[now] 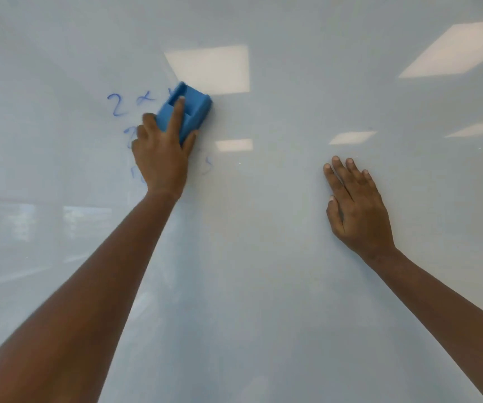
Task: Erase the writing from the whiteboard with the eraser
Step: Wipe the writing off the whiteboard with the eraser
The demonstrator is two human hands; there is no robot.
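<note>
Blue plastic eraser [186, 110], light and rigid by its look, sits upper left of centre over the writing [118, 104], my left hand [161, 152] clamped on its sides, right hand [356, 205] spread flat on the slick whiteboard [263, 257].

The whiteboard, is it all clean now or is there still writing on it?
Not clean yet. The whiteboard still shows blue writing beside the blue eraser held by the left hand, plus faint marks below.

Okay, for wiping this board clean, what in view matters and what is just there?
Part of the job:
blue eraser
left hand gripping it
blue writing
whiteboard

Just there:
right hand flat on the board
ceiling light reflections
</note>
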